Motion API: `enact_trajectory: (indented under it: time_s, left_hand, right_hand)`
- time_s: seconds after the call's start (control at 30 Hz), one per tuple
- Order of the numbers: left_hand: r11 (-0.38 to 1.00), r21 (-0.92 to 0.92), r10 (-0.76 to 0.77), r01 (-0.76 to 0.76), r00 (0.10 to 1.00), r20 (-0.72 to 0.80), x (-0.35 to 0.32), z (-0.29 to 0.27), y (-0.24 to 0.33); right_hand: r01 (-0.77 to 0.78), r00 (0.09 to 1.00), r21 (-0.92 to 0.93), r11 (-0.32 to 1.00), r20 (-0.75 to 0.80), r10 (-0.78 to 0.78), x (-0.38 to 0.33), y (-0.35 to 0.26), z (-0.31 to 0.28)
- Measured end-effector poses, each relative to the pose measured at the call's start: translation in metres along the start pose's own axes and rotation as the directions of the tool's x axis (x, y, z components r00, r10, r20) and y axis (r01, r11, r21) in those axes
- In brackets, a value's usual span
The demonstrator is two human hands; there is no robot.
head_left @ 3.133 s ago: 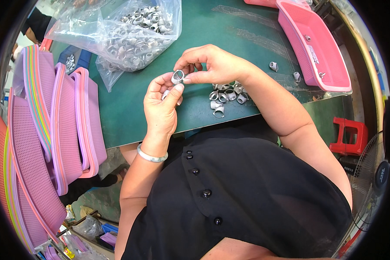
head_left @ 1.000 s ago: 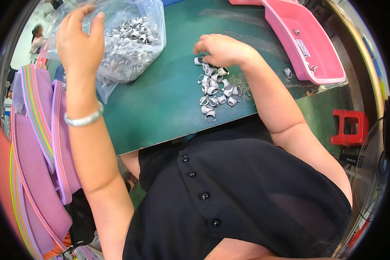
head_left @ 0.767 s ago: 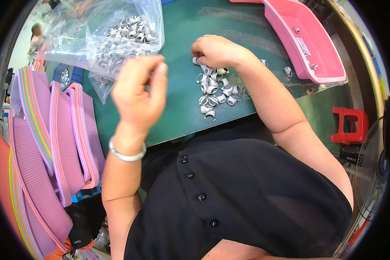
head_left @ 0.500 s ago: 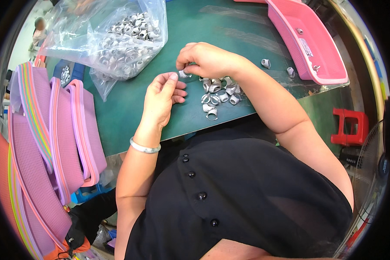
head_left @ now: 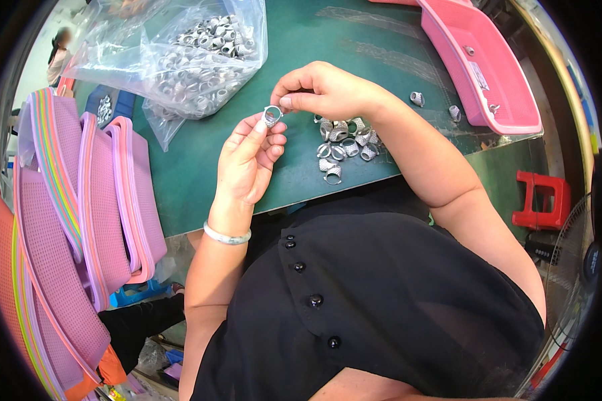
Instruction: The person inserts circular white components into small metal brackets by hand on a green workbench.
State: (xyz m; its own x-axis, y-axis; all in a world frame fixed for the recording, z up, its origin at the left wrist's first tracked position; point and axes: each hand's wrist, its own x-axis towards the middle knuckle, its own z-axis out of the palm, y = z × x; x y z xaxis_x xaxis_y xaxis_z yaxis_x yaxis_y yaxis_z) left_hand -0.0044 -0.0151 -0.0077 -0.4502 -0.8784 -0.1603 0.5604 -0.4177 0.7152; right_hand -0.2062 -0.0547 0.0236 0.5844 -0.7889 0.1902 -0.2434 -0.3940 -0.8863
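Note:
A silvery metal ring (head_left: 271,117) with a textured, dotted surface is pinched upright between the thumb and fingers of my left hand (head_left: 249,148). My right hand (head_left: 324,91) comes from the far side, its fingers curled and its thumb and fingertips closed at the ring's edge. Part of those fingertips is hidden behind the ring. Just right of my left hand, a loose pile of similar rings (head_left: 349,148) lies on the green tabletop (head_left: 201,180), partly behind my right forearm.
A clear plastic bag (head_left: 207,73) full of rings lies at the back left. A pink basket (head_left: 508,100) with a few rings inside stands at the right, two loose rings (head_left: 417,99) beside it. Stacked pink-purple baskets (head_left: 107,207) fill the left side. A red stool (head_left: 543,200) stands lower right.
The ring has come up from near the tabletop and now stands upright in my left fingertips. My left hand has turned and risen slightly; my right hand stays close beside it.

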Motion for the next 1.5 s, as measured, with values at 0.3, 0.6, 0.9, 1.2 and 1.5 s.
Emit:
enact_trajectory:
  time_s: [0.3,0.6,0.9,1.2,1.5]
  left_hand:
    - [0.985,0.104,0.14,-0.137,0.99,-0.024,-0.005,0.004,-0.003]
    - [0.863,0.331,0.401,-0.381,0.916,0.009,-0.008,0.013,-0.008]
    - [0.862,0.33,0.405,-0.385,0.914,0.01,-0.01,0.015,-0.008]
    - [0.927,0.265,0.296,-0.266,0.952,-0.083,-0.011,0.014,-0.007]
    - [0.998,-0.055,0.002,-0.006,0.997,-0.081,-0.008,-0.002,-0.004]
  right_hand:
    - [0.0,0.999,0.026,1.0,0.04,-0.001,-0.002,-0.007,0.001]
    - [0.182,0.982,0.106,0.978,-0.068,-0.175,0.001,0.0,0.008]
    - [0.237,0.971,0.123,0.964,-0.061,-0.231,0.001,-0.001,0.01]
    - [0.044,0.988,-0.14,0.989,-0.14,-0.064,-0.003,-0.004,-0.009]
    - [-0.059,0.974,-0.655,0.753,0.127,0.186,-0.013,0.004,-0.025]
